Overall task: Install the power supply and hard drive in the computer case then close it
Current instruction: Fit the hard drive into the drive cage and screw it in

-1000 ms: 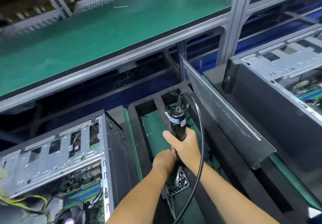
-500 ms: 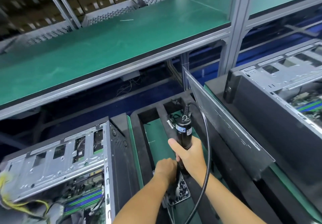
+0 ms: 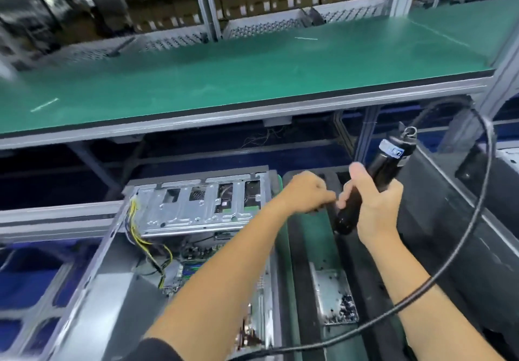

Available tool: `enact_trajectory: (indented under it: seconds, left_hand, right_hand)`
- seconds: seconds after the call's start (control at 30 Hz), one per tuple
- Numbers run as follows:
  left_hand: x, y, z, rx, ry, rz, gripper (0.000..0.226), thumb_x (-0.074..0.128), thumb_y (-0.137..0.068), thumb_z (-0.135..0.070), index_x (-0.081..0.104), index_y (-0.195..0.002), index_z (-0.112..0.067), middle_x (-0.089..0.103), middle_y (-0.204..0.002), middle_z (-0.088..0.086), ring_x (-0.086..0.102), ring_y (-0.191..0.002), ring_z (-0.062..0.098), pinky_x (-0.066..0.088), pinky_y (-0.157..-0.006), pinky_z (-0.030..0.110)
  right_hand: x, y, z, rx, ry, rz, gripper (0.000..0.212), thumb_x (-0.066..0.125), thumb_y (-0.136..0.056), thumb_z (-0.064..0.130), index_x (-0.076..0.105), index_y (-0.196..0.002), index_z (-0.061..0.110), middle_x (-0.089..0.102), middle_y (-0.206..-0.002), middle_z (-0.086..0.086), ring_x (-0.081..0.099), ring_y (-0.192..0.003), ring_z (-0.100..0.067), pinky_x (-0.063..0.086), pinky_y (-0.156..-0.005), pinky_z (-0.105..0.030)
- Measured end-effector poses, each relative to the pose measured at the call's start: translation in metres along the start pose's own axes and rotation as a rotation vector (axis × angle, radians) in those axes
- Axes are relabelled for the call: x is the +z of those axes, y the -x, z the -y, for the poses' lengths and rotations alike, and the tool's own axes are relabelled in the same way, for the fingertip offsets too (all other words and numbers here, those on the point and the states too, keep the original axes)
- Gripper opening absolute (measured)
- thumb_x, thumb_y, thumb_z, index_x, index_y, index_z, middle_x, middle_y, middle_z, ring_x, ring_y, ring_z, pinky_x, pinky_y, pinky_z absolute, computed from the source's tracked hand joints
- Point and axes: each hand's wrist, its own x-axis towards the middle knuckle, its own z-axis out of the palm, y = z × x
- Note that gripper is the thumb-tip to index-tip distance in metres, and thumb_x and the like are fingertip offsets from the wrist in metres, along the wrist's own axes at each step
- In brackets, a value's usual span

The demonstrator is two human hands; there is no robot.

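Observation:
An open computer case [image 3: 196, 212] lies on its side at the centre left, showing a silver drive cage, yellow and black wires [image 3: 146, 245] and the motherboard. My right hand [image 3: 373, 209] grips a black electric screwdriver [image 3: 389, 161], tilted with its top to the upper right and its nose down beside the case. My left hand [image 3: 307, 192] hovers over the case's right edge with its fingers curled and fingertips pinched together close to my right hand's fingers. Anything between those fingertips is hidden.
A small metal tray of dark screws [image 3: 334, 299] sits on the green mat right of the case. The screwdriver's black cable [image 3: 477, 206] loops around my right arm. A dark side panel [image 3: 449, 220] leans at the right, with another case [image 3: 508, 158] behind. A green shelf [image 3: 224, 80] overhangs.
Both hands lifted away from the screw tray and rose with the screwdriver. My view swung left, bringing the open case to the centre.

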Motion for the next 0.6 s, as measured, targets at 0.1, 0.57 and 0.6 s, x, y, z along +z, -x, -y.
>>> enact_trajectory:
  seconds: [0.1, 0.57, 0.6]
  left_hand:
    - [-0.044, 0.032, 0.023, 0.014, 0.277, -0.247, 0.028, 0.062, -0.074, -0.002, 0.043, -0.053, -0.008, 0.043, -0.054, 0.006, 0.038, -0.047, 0.017, 0.029, -0.044, 0.020]
    - [-0.116, 0.125, 0.162, 0.102, 0.896, -0.228, 0.020, 0.058, -0.088, 0.007, 0.072, -0.086, -0.008, 0.072, -0.076, 0.008, 0.068, -0.069, 0.015, 0.053, -0.067, 0.019]
    - [-0.117, 0.128, 0.166, 0.109, 0.900, -0.232, 0.021, 0.058, -0.088, 0.006, 0.072, -0.086, -0.009, 0.072, -0.076, 0.007, 0.068, -0.069, 0.015, 0.053, -0.067, 0.020]
  right_hand:
    - [0.046, -0.004, 0.023, -0.026, -0.101, 0.058, 0.034, 0.075, -0.080, 0.045, 0.060, -0.055, 0.027, 0.051, -0.045, -0.004, 0.045, -0.038, -0.025, 0.041, -0.052, -0.038]
    - [0.231, 0.028, 0.037, -0.051, -0.132, 0.259, 0.035, 0.071, -0.079, 0.043, 0.053, -0.064, 0.017, 0.050, -0.049, -0.005, 0.046, -0.038, -0.024, 0.044, -0.046, -0.030]
    - [0.237, 0.032, 0.034, -0.057, -0.117, 0.261, 0.033, 0.071, -0.080, 0.043, 0.055, -0.061, 0.021, 0.050, -0.049, -0.005, 0.046, -0.038, -0.024, 0.044, -0.046, -0.030]
